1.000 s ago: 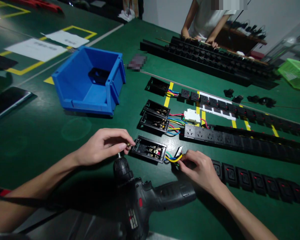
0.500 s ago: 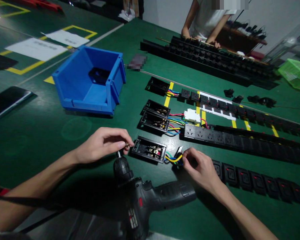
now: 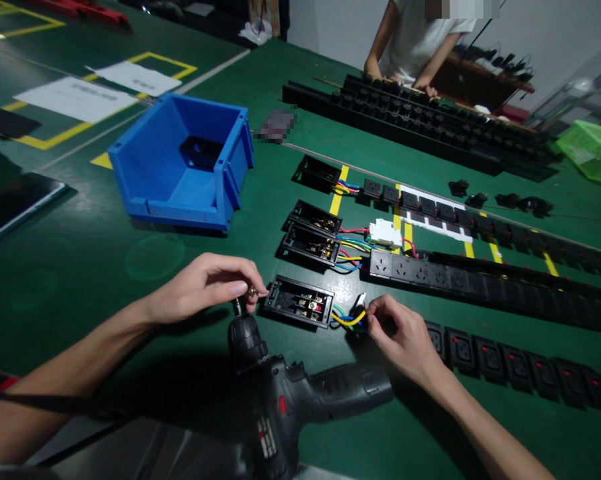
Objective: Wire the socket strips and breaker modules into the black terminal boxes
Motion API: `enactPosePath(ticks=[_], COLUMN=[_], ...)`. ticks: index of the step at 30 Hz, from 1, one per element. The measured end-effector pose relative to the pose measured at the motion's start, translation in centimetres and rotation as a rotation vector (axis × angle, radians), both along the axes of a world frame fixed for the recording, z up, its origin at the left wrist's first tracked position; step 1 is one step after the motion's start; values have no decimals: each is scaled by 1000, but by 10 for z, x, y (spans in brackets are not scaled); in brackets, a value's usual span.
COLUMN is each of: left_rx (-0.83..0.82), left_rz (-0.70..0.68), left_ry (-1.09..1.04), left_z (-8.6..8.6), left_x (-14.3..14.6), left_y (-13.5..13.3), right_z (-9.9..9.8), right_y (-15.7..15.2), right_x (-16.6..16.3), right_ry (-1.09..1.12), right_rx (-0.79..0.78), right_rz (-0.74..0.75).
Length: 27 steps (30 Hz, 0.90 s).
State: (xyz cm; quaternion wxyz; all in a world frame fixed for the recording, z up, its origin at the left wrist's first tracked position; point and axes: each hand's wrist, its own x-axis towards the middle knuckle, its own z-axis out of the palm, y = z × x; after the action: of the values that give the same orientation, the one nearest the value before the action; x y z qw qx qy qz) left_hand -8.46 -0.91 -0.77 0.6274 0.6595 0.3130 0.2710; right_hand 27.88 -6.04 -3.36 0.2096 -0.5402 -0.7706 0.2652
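Observation:
My left hand [image 3: 217, 283] pinches a small brass-coloured piece, perhaps a screw [image 3: 251, 291], just above the tip of a black cordless drill [image 3: 280, 393]. Right of those fingertips lies an open black housing [image 3: 297, 301] with metal terminals at its right end. Yellow, green and blue wires run out of that end. My right hand [image 3: 403, 333] is closed with thumb and forefinger on the yellow wire [image 3: 351, 321], beside a row of black sockets [image 3: 490, 353]. The drill lies on the table below both hands, and neither hand grips its handle.
A blue bin [image 3: 180, 167] with a black part inside stands at left. Beyond the housing lie more wired housings [image 3: 310, 243], a socket strip [image 3: 445, 280] and a white module [image 3: 385, 233]. Across the table, a person's hands [image 3: 425, 90] rest near black strips [image 3: 405, 123].
Both hands keep their places and holds. The whole view has shifted very slightly; nothing else has visibly moved.

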Motion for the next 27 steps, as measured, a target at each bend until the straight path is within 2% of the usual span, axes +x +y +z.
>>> enactPosePath(ticks=[15, 18, 20, 22, 24, 27], left_rx=[-58, -56, -51, -44, -47, -66], left_rz=[-11, -15, -19, -16, -7, 2], left_ry=[-36, -32, -36, -47, -62, -79], left_z=[-5, -2, 0, 0, 0, 0], left_x=[-1, 0, 0, 1, 1, 0], left_y=[1, 0, 0, 0, 0, 0], right_z=[-4, 1, 10, 25, 41, 56], right_y=[3, 5, 4, -1, -11, -32], right_x=[4, 7, 7, 2, -10, -38], right_ry=[112, 114, 86, 15, -70, -209], right_rx=[-59, -61, 29, 180, 254, 112], right_rz=[-3, 29, 59, 140, 312, 633])
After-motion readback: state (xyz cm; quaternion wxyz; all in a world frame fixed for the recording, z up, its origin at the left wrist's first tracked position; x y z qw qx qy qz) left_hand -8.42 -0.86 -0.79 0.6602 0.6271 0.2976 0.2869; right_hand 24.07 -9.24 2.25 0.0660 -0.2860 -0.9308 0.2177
